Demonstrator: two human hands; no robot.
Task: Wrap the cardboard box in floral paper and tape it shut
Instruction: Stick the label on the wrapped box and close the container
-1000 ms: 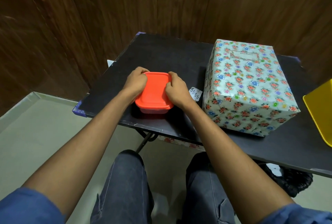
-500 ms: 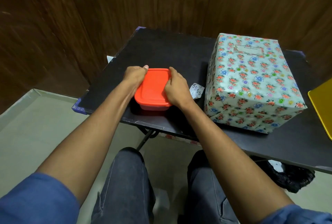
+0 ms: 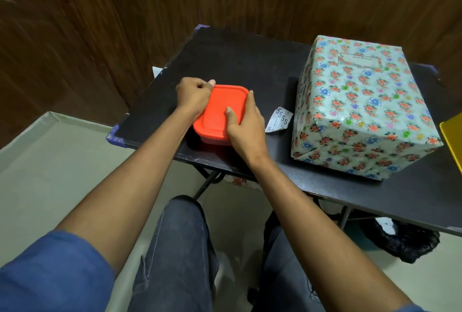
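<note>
- A white paper slip (image 3: 278,120) on the counter (image 3: 237,61), between the orange container and the wrapped box, bears the digits "5 5 5 5"; its smaller print is illegible.
- The label (image 3: 360,59) on the floral box (image 3: 362,109) carries print too blurred to read.

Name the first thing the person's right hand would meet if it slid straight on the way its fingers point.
Probably only bare black table: the right hand, holding the orange plastic container, points away toward the wooden wall; depth is uncertain.
</note>
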